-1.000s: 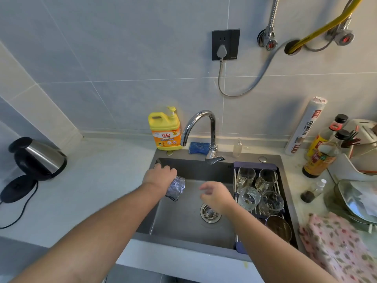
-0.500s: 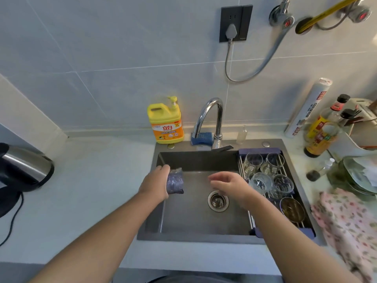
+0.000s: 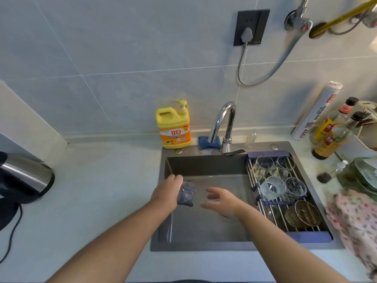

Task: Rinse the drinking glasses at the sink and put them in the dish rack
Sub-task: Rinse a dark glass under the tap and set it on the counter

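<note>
Presently, head view, centre of frame: our left hand (image 3: pixel 166 192) grips one drinking glass (image 3: pixel 186 194), fingers wrapped around its side, held tipped over the left part of the sink (image 3: pixel 204 227). Our right hand (image 3: pixel 221 200) hovers just beside it, fingers spread and loose, holding nothing.

Right of centre: dish rack (image 3: pixel 289 234) spanning the sink's right side, holding four clear racked glasses (image 3: pixel 272 187) and a metal bowl (image 3: pixel 307 213) nearest us.

Step in hand, as we judge it: rinsing this glass. We should bring it under the faucet (image 3: pixel 223 123), whose spout shows no stream, turn it so water reaches inside, shake it out, then seat it in a free spot among the racked glasses without knocking them.

Surroundings: pale countertop (image 3: pixel 98 190); yellow soap bottle (image 3: pixel 173 125) upper centre; kettle (image 3: pixel 22 178) far left; sauce bottles (image 3: pixel 330 135) and floral cloth (image 3: pixel 355 221) at right; grey tiled wall (image 3: pixel 122 48) with outlet (image 3: pixel 251 27).
</note>
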